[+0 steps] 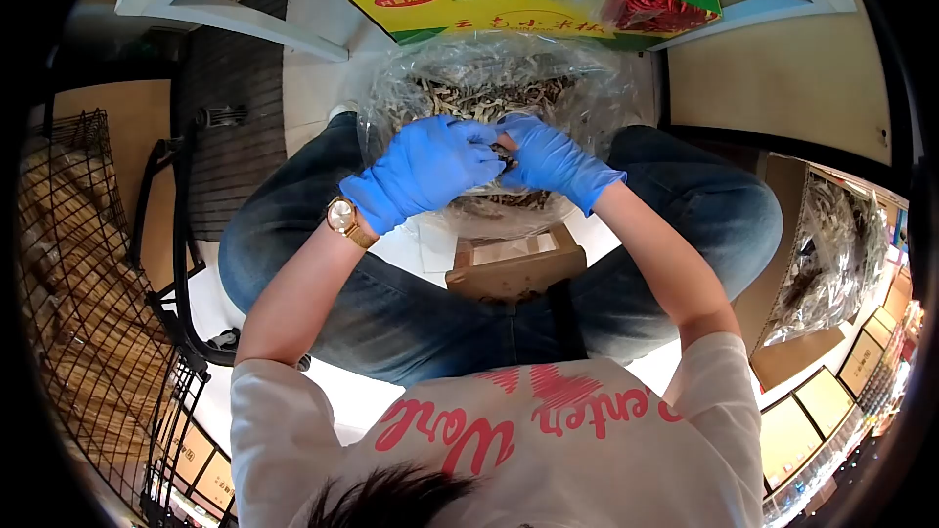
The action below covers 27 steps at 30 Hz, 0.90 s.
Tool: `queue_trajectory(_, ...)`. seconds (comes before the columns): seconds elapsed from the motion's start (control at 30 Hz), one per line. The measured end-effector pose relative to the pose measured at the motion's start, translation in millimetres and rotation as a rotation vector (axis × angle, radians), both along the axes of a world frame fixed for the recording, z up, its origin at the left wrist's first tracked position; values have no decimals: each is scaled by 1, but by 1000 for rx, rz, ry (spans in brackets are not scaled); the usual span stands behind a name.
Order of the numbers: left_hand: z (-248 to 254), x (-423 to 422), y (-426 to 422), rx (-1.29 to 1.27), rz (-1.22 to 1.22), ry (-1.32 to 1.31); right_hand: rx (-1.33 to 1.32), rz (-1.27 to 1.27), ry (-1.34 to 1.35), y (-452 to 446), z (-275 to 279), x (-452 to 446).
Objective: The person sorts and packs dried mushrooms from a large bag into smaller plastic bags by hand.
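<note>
Two hands in blue gloves meet over a clear plastic bag of dried brown-and-pale strips, set between the knees of a seated person in blue jeans. The left hand, with a gold-toned watch at its wrist, has its fingers bent toward the right hand, whose fingers also curl inward. Whether either grasps anything cannot be told: the gloves cover the middle of the strips, and a small pinkish-brown patch between the fingertips is too slight to identify. The strips show above the hands and, in part, below them, blurred by the glare and creases of the plastic.

Beyond the bag stands a green-and-yellow carton with Chinese characters and a picture of red peppers, its top cut off by the frame and partly veiled by clear film. A wooden stool shows in part below the bag. At left, black wire mesh fronts tan, stalk-like goods; at right, a clear bag of dark pieces sits in a cardboard box. Dark hair covers part of the white shirt's red lettering.
</note>
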State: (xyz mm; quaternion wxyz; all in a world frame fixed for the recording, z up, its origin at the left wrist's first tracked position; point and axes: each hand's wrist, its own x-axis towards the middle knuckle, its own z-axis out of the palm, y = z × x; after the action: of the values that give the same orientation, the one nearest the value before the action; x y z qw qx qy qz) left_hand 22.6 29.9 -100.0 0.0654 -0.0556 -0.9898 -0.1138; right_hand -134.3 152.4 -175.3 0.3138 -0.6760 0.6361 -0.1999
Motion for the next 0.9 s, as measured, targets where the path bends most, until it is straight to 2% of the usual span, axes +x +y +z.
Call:
queue_trajectory(0.07,-3,2,2,58,-9,-3,-13,78,21,1,-4,5)
queue_trajectory(0.13,-2,1,2,120,-22,-3,14,2,30,7,-8,10)
queue_trajectory(0.23,-1,2,-1,56,-9,-78,72,-70,100,4,4,10)
queue_trajectory(0.3,-6,1,-10,-17,-26,20,98,-69,160,1,9,4)
queue_trajectory(0.37,-2,3,-18,-51,18,14,-127,-144,98,0,7,-8)
queue_trajectory(0.43,5,3,-25,-84,71,8,-118,-179,80,-4,25,-16)
queue_trajectory(0.5,8,2,-33,-126,186,-209,-149,-330,-164,-7,55,-26)
queue_trajectory(0.53,8,2,-37,-111,211,-222,-148,-322,-166,-8,67,-29)
queue_trajectory(0.6,1,3,-42,-163,246,-263,-135,-449,-402,-7,88,-34)
queue_trajectory(0.7,-3,1,-47,-217,319,-327,-97,-368,-355,-2,104,-38)
queue_trajectory(0.73,-3,1,-47,-221,360,-350,22,-317,-272,1,103,-41)
queue_trajectory(0.77,-3,1,-48,-221,363,-350,21,-314,-272,3,102,-41)
queue_trajectory(0.83,-2,1,-49,-210,373,-321,26,-119,-281,10,91,-38)
queue_trajectory(0.9,-4,1,-49,-206,354,-297,88,-91,-356,14,77,-44)
